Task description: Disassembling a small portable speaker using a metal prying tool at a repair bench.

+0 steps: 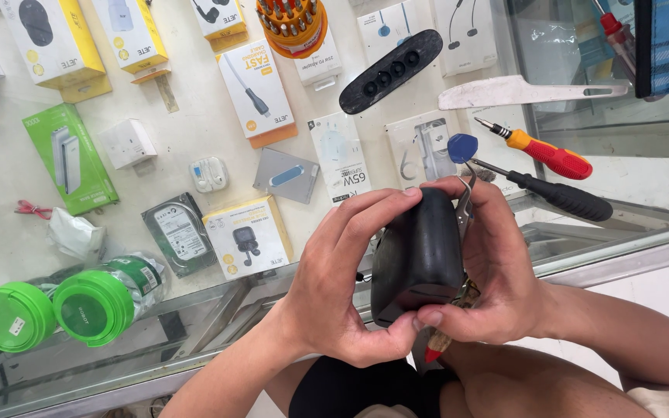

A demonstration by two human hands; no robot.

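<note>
Glass makes up the biggest thing I see: a display counter point(621, 232), and boxed goods lie under its top. I count one green box point(71, 159), three yellow-and-white boxes along the upper edge point(56, 39), one orange-trimmed cable box point(257, 89), one small yellow earbud box point(248, 236), one bare hard drive point(180, 232) and three green-capped cylinders at the lower left point(94, 306).

Above the counter's near edge, both my hands close around one black rounded device point(420, 255), held upright between them. My left hand point(334, 286) wraps its left side, fingers over the top and thumb under the base. My right hand point(497, 271) grips the right side, thumb at the bottom, and also pinches metal tweezers point(466, 203) against the casing.

On the glass lie two screwdrivers, one red-and-orange point(551, 159) and one black point(567, 200), one black oblong panel with four holes point(391, 70), one pale flat blade point(520, 91), one round orange bit holder point(292, 27) and one blue pick point(462, 147).
</note>
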